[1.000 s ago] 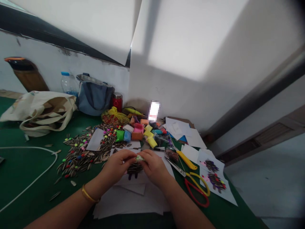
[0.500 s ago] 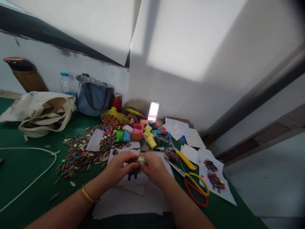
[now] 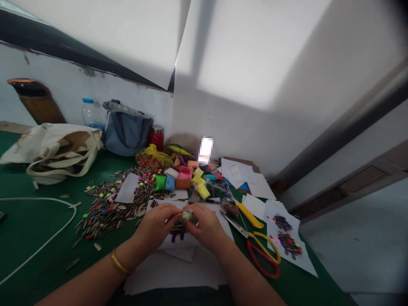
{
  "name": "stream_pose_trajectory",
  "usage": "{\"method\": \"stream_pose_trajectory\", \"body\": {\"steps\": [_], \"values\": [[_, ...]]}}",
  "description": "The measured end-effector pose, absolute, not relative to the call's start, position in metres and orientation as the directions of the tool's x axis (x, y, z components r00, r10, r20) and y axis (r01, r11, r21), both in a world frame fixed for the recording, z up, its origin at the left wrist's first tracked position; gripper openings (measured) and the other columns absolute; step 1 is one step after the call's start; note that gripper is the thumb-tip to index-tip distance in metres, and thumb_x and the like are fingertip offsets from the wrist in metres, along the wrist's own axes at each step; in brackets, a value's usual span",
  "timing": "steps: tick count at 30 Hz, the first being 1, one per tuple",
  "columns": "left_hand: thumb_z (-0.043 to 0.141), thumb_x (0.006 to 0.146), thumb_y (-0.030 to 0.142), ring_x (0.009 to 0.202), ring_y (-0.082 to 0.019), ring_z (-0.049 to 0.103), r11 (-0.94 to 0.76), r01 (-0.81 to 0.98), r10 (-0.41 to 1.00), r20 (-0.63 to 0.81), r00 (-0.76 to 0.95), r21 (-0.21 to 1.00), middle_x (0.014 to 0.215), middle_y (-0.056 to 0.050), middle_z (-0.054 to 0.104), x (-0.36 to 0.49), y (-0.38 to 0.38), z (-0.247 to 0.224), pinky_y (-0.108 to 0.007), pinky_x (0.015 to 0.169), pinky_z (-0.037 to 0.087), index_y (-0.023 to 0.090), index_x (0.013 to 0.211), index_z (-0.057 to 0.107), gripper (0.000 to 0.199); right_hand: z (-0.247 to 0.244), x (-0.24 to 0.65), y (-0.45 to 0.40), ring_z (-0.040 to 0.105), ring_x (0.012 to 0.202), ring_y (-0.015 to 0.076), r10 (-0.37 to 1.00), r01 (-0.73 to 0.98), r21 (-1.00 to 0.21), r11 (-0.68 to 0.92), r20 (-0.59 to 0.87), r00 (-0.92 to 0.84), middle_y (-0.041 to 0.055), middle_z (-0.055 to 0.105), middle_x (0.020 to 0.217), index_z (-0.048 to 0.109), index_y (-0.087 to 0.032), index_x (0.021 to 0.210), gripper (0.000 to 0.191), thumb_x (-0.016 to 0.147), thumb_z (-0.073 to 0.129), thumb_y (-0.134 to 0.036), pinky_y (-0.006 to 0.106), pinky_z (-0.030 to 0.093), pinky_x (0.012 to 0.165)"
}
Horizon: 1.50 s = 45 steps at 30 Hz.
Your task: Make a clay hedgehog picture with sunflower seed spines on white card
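My right hand (image 3: 207,227) is closed round a small pale green lump (image 3: 187,215), which looks like a soft packet of modelling clay. Thumb and fingers of my left hand (image 3: 157,225) pinch at its left side. Both hands hover over a white sheet of paper (image 3: 164,243) bearing a picture with purple legs (image 3: 177,237) and a dark body of sunflower seeds, partly hidden beneath the fingers. Much of the lump is covered by my fingers.
Left lies a spread of sunflower seeds (image 3: 105,216) mixed with coloured pompoms. Colourful clay packets (image 3: 183,182) are heaped behind my hands. To the right are scissors (image 3: 263,257), a yellow cutter (image 3: 249,215) and finished seed pictures (image 3: 288,242). Bags (image 3: 127,131) stand at the back.
The pale green lump and the fingers around it have shifted slightly left and down. My left fingertips now press closer together at its side. Everything else stays in place.
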<state>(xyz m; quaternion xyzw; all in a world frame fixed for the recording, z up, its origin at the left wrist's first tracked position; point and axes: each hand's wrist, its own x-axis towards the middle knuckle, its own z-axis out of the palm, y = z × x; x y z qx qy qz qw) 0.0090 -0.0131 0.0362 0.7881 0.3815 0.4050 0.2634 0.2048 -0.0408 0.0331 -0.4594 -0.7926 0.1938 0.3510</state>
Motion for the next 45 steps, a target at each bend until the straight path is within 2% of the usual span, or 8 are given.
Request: {"method": "stream_pose_trajectory", "body": {"steps": [4,13,17,26,30,34,41,45], "values": [[0.061,0.087,0.031,0.082,-0.019,0.068,-0.539,0.376,0.830,0.397,0.393,0.754,0.087,-0.004,0.075,0.010,-0.014,0.037,-0.029,0.078,0.054,0.025,0.091,0.076,0.016,0.028,0.205,-0.040,0.060,0.104,0.0242,0.908,0.638,-0.646,0.420,0.304,-0.290,0.0082,0.062,0.115,0.055,-0.021,0.123,0.060,0.071,0.082,-0.033,0.035,0.048,0.089],[0.066,0.087,0.024,0.088,-0.016,0.069,-0.775,0.354,0.631,0.634,0.447,0.523,0.096,-0.006,0.074,0.006,-0.012,0.023,-0.027,0.083,0.055,0.021,0.101,0.071,0.015,0.029,0.206,-0.037,0.058,0.086,0.0193,0.934,0.682,-0.639,0.355,0.206,-0.293,0.0030,0.064,0.092,0.061,-0.020,0.096,0.011,0.085,0.063,-0.023,0.028,0.043,0.074],[0.060,0.091,0.024,0.083,-0.015,0.068,-0.801,0.382,0.596,0.668,0.445,0.460,0.091,-0.005,0.072,0.006,-0.011,0.024,-0.025,0.077,0.055,0.020,0.092,0.070,0.011,0.032,0.208,-0.040,0.055,0.075,0.0161,0.949,0.606,-0.736,0.301,0.168,-0.268,-0.0017,0.061,0.088,0.055,-0.021,0.108,0.042,0.078,0.075,-0.042,0.024,0.039,0.065],[0.056,0.093,0.020,0.077,-0.012,0.063,-0.785,0.369,0.620,0.613,0.490,0.498,0.085,-0.003,0.067,0.006,-0.014,0.031,-0.022,0.071,0.050,0.019,0.087,0.066,0.012,0.028,0.209,-0.039,0.057,0.085,0.0193,0.901,0.570,-0.704,0.425,0.271,-0.338,0.0039,0.063,0.094,0.061,-0.020,0.102,0.028,0.096,0.049,-0.044,0.028,0.042,0.076],[0.054,0.094,0.019,0.080,-0.012,0.061,-0.767,0.360,0.641,0.601,0.477,0.532,0.088,-0.003,0.065,0.005,-0.012,0.030,-0.023,0.073,0.049,0.019,0.089,0.064,0.011,0.028,0.212,-0.038,0.058,0.100,0.0233,0.904,0.519,-0.749,0.412,0.263,-0.338,0.0070,0.063,0.111,0.058,-0.020,0.120,0.046,0.088,0.063,-0.052,0.033,0.045,0.087],[0.053,0.094,0.021,0.087,-0.014,0.061,-0.741,0.343,0.667,0.573,0.476,0.577,0.092,-0.003,0.065,0.003,-0.010,0.030,-0.025,0.079,0.050,0.020,0.091,0.062,0.009,0.029,0.215,-0.040,0.051,0.121,0.0227,0.884,0.448,-0.780,0.437,0.281,-0.373,0.0089,0.055,0.131,0.048,-0.022,0.136,0.044,0.098,0.047,-0.044,0.036,0.038,0.104],[0.048,0.096,0.022,0.088,-0.015,0.061,-0.705,0.335,0.690,0.496,0.526,0.625,0.094,-0.003,0.065,0.005,-0.012,0.028,-0.027,0.079,0.048,0.020,0.091,0.058,0.011,0.026,0.212,-0.038,0.056,0.083,0.0187,0.932,0.542,-0.769,0.338,0.194,-0.306,0.0026,0.062,0.094,0.055,-0.020,0.109,0.027,0.092,0.058,-0.040,0.028,0.045,0.073],[0.047,0.097,0.020,0.085,-0.014,0.060,-0.697,0.334,0.698,0.494,0.518,0.635,0.092,-0.003,0.065,0.006,-0.012,0.027,-0.026,0.077,0.048,0.020,0.090,0.058,0.013,0.025,0.212,-0.038,0.058,0.081,0.0188,0.939,0.578,-0.750,0.321,0.173,-0.297,0.0016,0.064,0.091,0.055,-0.022,0.109,0.020,0.093,0.055,-0.033,0.029,0.045,0.074]]}}
